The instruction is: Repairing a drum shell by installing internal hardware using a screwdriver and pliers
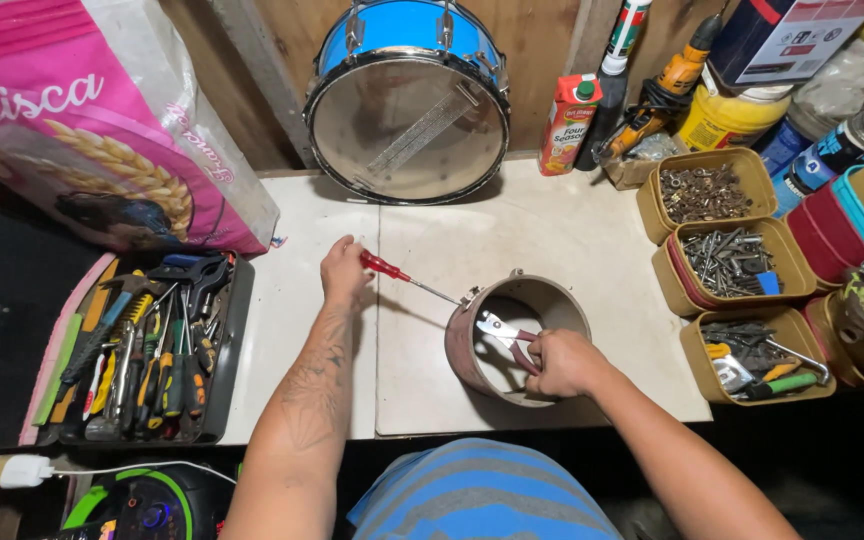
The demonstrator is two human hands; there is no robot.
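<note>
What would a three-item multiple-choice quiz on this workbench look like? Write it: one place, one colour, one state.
1. Where does the tool tray lie?
A. left of the person's arms
B. on the drum
C. beside the screw tubs

2. What colour is the screwdriver handle?
A. green
B. red
C. black

3. What is the right hand doing?
A. resting flat on the table
B. holding pliers inside the small drum shell
C. lifting a tub

Answers: 1 A, it sits at the table's left edge. 2 B, red shows beside the left hand. 3 B, the fist is closed on the pliers' handles inside the shell's rim.
</note>
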